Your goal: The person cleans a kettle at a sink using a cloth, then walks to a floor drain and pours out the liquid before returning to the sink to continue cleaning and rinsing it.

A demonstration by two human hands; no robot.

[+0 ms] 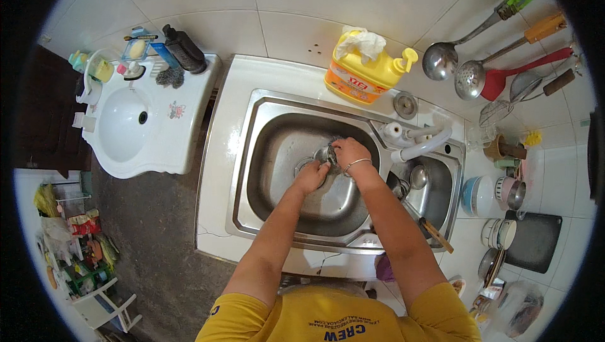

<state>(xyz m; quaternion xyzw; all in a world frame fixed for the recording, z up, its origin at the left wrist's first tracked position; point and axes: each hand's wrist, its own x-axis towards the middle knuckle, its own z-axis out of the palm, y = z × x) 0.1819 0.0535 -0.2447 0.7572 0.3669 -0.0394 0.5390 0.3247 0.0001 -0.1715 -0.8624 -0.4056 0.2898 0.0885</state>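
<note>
Both hands work close together low in the large steel sink basin. A small shiny metal piece lies between them; the fingers partly cover it, so its kind is unclear. My left hand closes on its near side, with thumb and fingertips pinching. On the far right side, my right hand, wearing a bracelet at the wrist, curls its fingers down against the piece. Something dark and grey shows under those right fingertips, too small to name. Part of a round metal rim curves beside my left hand.
Right of the basin stand a white faucet and a smaller basin holding a ladle. A yellow pump jug stands behind. Utensils such as a skimmer hang right. A white washbasin is left; bowls sit at right.
</note>
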